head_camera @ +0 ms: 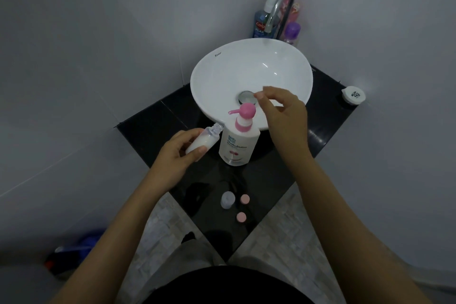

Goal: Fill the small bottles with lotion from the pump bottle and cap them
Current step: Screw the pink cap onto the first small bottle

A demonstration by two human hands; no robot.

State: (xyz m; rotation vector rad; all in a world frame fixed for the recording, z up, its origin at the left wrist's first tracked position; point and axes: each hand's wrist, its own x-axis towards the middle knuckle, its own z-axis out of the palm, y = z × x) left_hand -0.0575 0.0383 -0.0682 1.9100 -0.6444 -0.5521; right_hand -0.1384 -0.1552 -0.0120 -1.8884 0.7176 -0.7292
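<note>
Left hand (179,153) grips tilted, part-filled small bottle (201,142); right hand (283,111) loose, empty above pump (244,112). Risk: neck off spout, lotion spills.

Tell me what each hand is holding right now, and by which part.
The left hand holds a small bottle around its lower body, open neck tilted toward the pump. The right hand holds nothing.

Blurred bottles (291,20) behind faucet (281,5)

black counter (153,118) | basin (222,69) | pump bottle (238,145) | clear cap (227,199) | two pink caps (245,198)
</note>
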